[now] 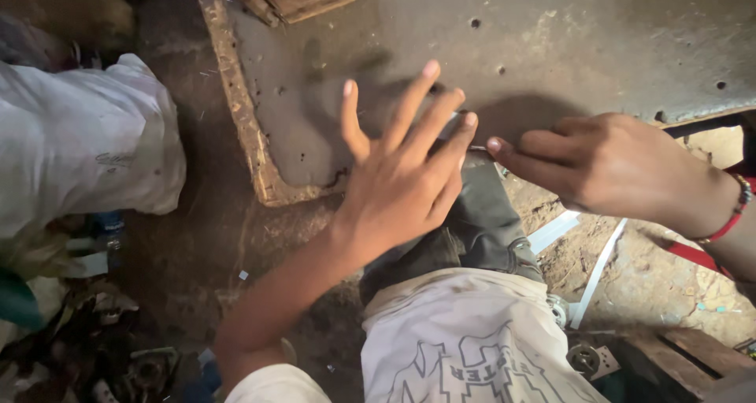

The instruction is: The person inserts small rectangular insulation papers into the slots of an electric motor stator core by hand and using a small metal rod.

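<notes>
Two hands seen mid-frame, left hand (409, 170) spread flat over a small thin metal piece (475, 148), right hand (606, 167) pinching that piece at centre, grey slab (551, 48) laid across the upper frame, white sack (79, 139) at left.

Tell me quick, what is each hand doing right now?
Left hand: open, fingers spread, holding nothing.
Right hand: pinched shut on a small thin object.

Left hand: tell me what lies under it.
Under the spread left hand lie the grey metal plate's edge and a dark trouser leg. What its palm covers cannot be seen. The right hand pinches something thin beside it.
</notes>
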